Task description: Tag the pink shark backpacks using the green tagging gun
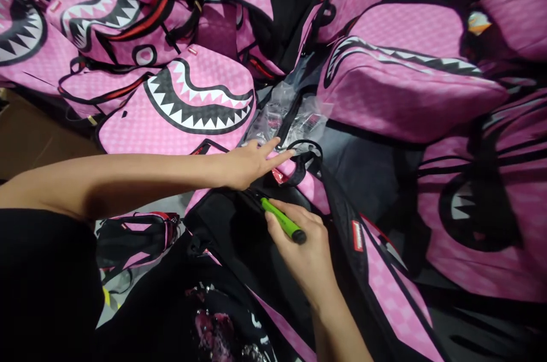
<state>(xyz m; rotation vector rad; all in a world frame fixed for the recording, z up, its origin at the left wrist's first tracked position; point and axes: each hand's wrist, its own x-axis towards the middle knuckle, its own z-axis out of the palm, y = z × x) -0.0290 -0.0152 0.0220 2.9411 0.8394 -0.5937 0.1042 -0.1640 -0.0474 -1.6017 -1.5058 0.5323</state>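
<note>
My right hand [299,242] grips a bright green marker [282,219] with a black end. Its tip points up and left, toward the black back of a pink-and-black backpack [239,225] in front of me. Across the top of that backpack rests my left hand [250,165], fingers stretched out and slightly apart. Those fingertips are beside the black carry loop [301,171] and a small red tag [280,175]. Clear plastic packets [294,117] lie just beyond them. The padded shoulder strap [350,219] with a red label runs down to the right.
Pink checkered backpacks with shark-mouth prints crowd the far side, among them one backpack [222,65] behind my left arm and another [397,88] at right. A cardboard box [34,134] stands at the left edge. A smaller pink-and-black bag [137,242] lies below my left forearm.
</note>
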